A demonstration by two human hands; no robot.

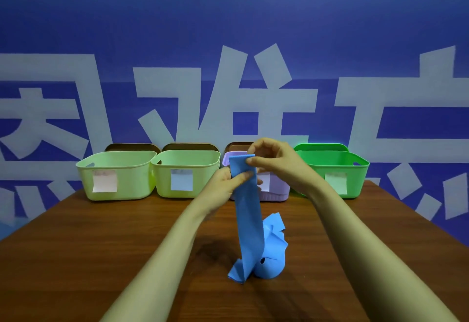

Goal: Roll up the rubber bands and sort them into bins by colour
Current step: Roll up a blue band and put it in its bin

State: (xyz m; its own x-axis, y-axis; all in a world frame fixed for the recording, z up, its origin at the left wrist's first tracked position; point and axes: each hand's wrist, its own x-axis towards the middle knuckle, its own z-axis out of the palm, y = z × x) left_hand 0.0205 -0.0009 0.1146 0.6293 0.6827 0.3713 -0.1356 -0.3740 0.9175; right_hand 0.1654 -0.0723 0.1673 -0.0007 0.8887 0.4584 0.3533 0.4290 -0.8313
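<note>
band (247,210) top pinched, hanging below hands' grip (250,168)

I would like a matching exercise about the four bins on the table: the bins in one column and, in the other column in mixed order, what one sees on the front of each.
Bins
1. leftmost pale green bin
2. second pale green bin
3. purple bin
4. bright green bin

Fronts
a. pale green note
b. partly hidden by the blue band
c. pink note
d. light blue note

Pairs: 1-c, 2-d, 3-b, 4-a.
</note>
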